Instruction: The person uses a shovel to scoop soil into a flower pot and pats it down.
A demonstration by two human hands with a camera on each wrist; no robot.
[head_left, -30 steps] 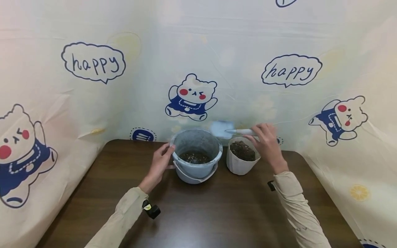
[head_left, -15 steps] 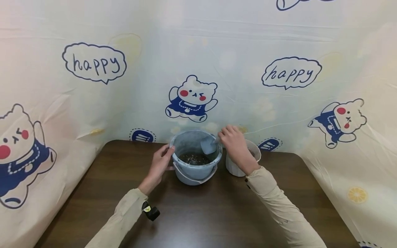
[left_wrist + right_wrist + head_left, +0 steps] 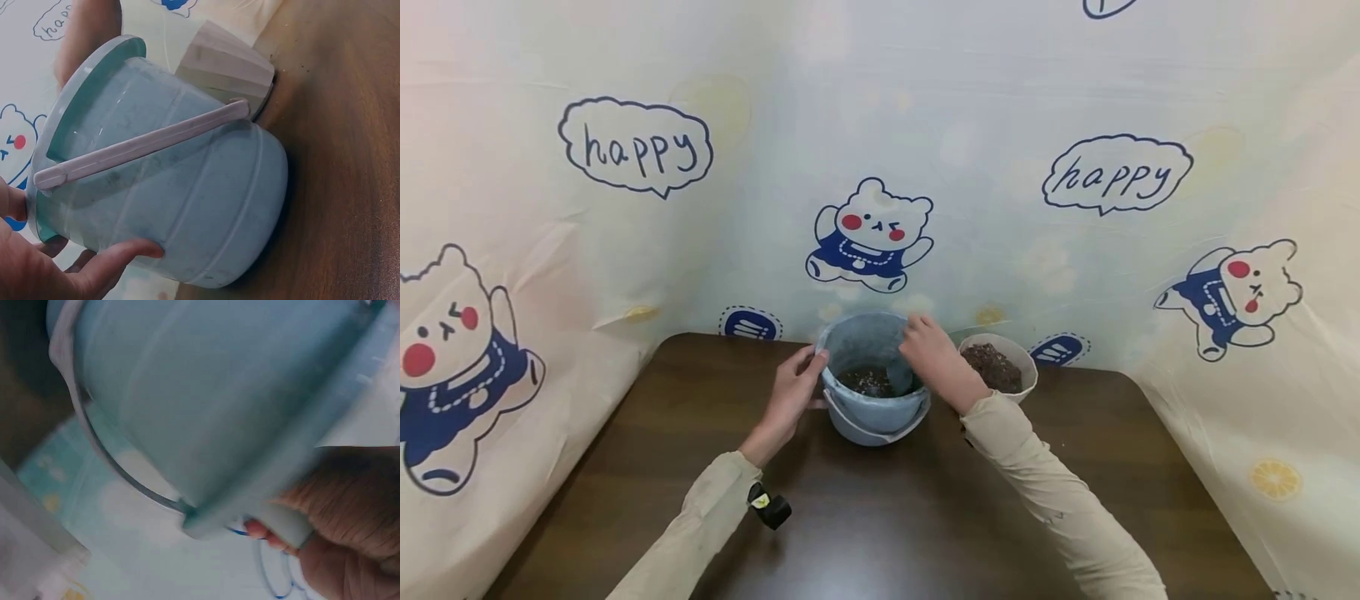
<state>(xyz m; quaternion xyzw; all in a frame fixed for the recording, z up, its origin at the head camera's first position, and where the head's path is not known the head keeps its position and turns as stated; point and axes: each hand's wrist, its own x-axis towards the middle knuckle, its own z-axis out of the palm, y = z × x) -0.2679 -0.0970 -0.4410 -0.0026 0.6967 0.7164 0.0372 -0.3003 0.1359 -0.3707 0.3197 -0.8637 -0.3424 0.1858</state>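
Note:
A light blue bucket [image 3: 877,417] with dark soil [image 3: 867,382] at its bottom stands on the table. My left hand [image 3: 792,390] grips its left rim, the thumb at the rim and other fingers against the outer wall [image 3: 156,250]. Over the right side of the rim, my right hand [image 3: 938,360] holds a small blue shovel by its pale handle [image 3: 287,524]. The shovel's blade [image 3: 901,373] points down inside the bucket, near the soil. Whether the tip touches the soil cannot be told. The bucket's handle [image 3: 144,144] hangs down against its front.
Right of the bucket stands a whitish pot [image 3: 1028,385] holding brown soil [image 3: 996,367], partly behind my right forearm. A printed cloth [image 3: 985,100] hangs behind the dark wooden table [image 3: 850,517]. A few dark specks lie on the tabletop by the pot.
My right hand has moved left from above the pot to the bucket, tilting the shovel down into it. The blade is now lower inside. My left hand keeps its grip on the rim.

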